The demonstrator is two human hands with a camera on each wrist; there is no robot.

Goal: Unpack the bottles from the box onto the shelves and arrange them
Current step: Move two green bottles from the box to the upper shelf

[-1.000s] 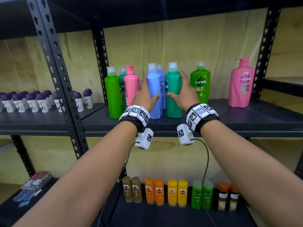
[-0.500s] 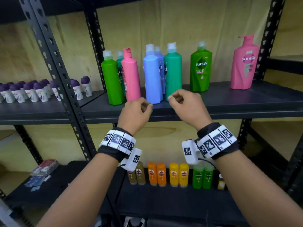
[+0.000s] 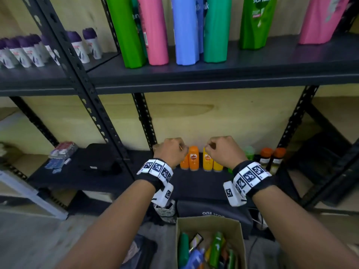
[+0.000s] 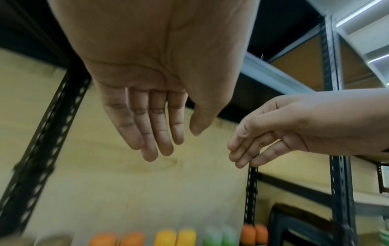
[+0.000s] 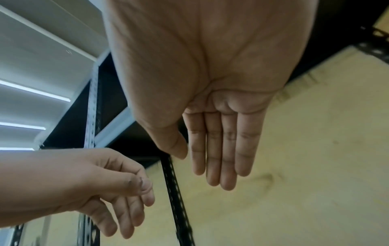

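2 empty hands, left hand [image 3: 171,152] and right hand [image 3: 223,150], fingers relaxed and loosely together, hover above an open cardboard box [image 3: 240,241] of glossy plastic bottles [image 3: 217,247].

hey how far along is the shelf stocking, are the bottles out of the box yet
Partly. A row of tall bottles already stands on the upper shelf, and small bottles line the lower one. Nothing is in hand: the left hand and right hand are both empty, fingers relaxed. The cardboard box on the floor still holds several bottles to unpack.
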